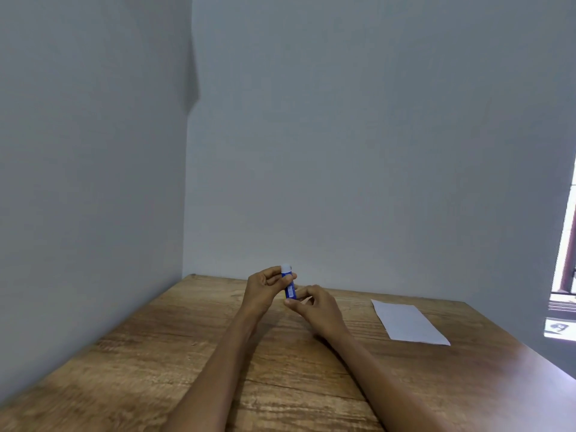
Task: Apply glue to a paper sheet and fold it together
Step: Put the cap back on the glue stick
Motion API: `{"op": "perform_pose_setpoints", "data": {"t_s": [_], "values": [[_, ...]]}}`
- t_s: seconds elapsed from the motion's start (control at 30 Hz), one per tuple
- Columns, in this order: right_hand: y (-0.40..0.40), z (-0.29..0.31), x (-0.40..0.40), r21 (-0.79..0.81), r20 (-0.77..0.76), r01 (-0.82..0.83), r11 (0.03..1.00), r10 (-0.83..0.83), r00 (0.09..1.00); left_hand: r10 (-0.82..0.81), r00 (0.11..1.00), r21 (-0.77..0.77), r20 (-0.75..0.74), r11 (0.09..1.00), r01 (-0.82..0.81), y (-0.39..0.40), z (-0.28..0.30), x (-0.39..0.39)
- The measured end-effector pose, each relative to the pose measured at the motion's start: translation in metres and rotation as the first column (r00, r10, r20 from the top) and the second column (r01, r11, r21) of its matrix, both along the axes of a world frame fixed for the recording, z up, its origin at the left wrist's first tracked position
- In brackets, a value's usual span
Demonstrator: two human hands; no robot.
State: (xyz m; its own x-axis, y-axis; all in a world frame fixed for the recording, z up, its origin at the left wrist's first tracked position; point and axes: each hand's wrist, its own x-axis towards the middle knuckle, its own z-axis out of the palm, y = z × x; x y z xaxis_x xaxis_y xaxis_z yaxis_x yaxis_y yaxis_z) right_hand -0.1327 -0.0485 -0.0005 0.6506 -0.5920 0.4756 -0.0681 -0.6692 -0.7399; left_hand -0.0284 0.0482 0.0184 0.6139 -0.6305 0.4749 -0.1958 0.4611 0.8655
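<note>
1. Work surface: wooden table (174, 353), brown grain finish, set into a corner formed by two plain grey walls (343, 135); far edge of table meets rear wall; left edge runs along side wall.

2. Task item A: glue stick (289, 286); blue body w/ white cap at top; held approx. upright, cap end tilted slightly toward the left hand; raised above the table near its far edge, approx. centre of view; label on lower body visible but too small to read.

3. Left hand (265, 288): gripping upper part of glue stick; fingers curled round the body just below the cap, thumb on the near side; wrist and forearm extend back toward the camera, above the tabletop.

4. Right hand (314, 307): gripping lower end of glue stick; thumb and fingertips pinch the base; remaining fingers curled; heel of hand low, close to the table, contact w/ surface cannot be confirmed.

5. Both hands on the stick at once, left above, right below; cap seated on the body; whether it is loosened cannot be told.

6. Task item B: paper sheet (408, 322); white, lying flat and unfolded on the table, to the right of the hands and well apart from them; near the table's right side; no glue marks discernible at this res.

7. Far right of view: bright window opening (565, 275), overexposed; detail beyond it not legible.
</note>
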Motion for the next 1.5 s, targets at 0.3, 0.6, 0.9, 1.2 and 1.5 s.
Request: {"op": "perform_pose_setpoints", "data": {"t_s": [0.3, 0.6, 0.9, 1.2, 1.5], "values": [[0.003, -0.002, -0.001, 0.007, -0.01, -0.105, 0.994, 0.105, 0.994, -0.009, 1.0, 0.006, 0.002, 1.0, 0.009, 0.001, 0.001, -0.003], [0.0, 0.001, 0.001, 0.029, 0.005, -0.005, 1.0, 0.004, 1.0, -0.042, 0.999, -0.009, -0.012, 0.999, 0.042, -0.001, 0.002, -0.003], [0.003, -0.005, 0.005, 0.049, -0.001, -0.15, 0.988, 0.15, 0.989, -0.039, 0.999, -0.024, -0.026, 0.999, 0.038, 0.0, 0.003, -0.003], [0.004, -0.002, 0.006, -0.107, -0.02, 0.171, 0.979, -0.174, 0.985, -0.067, 0.998, -0.009, -0.021, 0.998, 0.067, 0.0, 0.003, -0.007], [0.005, -0.003, 0.006, -0.055, 0.014, 0.005, 0.998, -0.004, 1.0, -0.048, 0.996, 0.009, -0.075, 0.999, 0.049, -0.002, 0.006, -0.005]]}}
